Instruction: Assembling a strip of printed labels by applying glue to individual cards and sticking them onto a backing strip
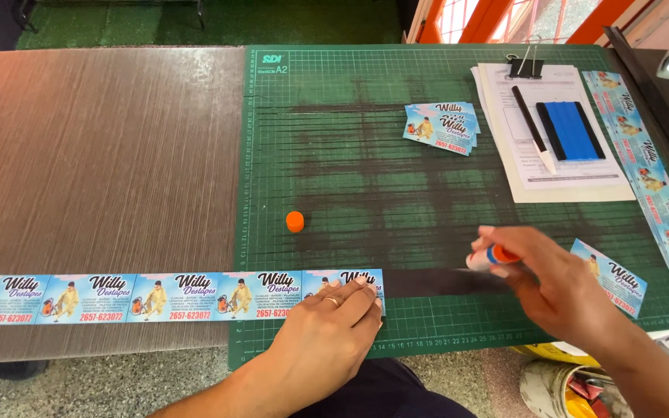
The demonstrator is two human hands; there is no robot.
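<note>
Pressed flat, fingers spread, the left hand [333,310] pins down the right end of a long strip of printed cards [172,296] that runs from the brown tabletop [102,155] onto the green cutting mat [334,155]; it grips nothing, only weighs the strip down. Above it on the mat stands a small orange cap [295,221], off its tube. Further right, a dark strip [427,281] continues from the cards toward the right hand [559,286], which is curled around an uncapped glue stick [492,257], tip pointing left over that strip. I judge the gluing is under way. Cut cards lie finished in a small stack [443,128] and singly [609,277] beside the right hand. More uncut strips [648,174] wait beside clipped papers [559,131].
</note>
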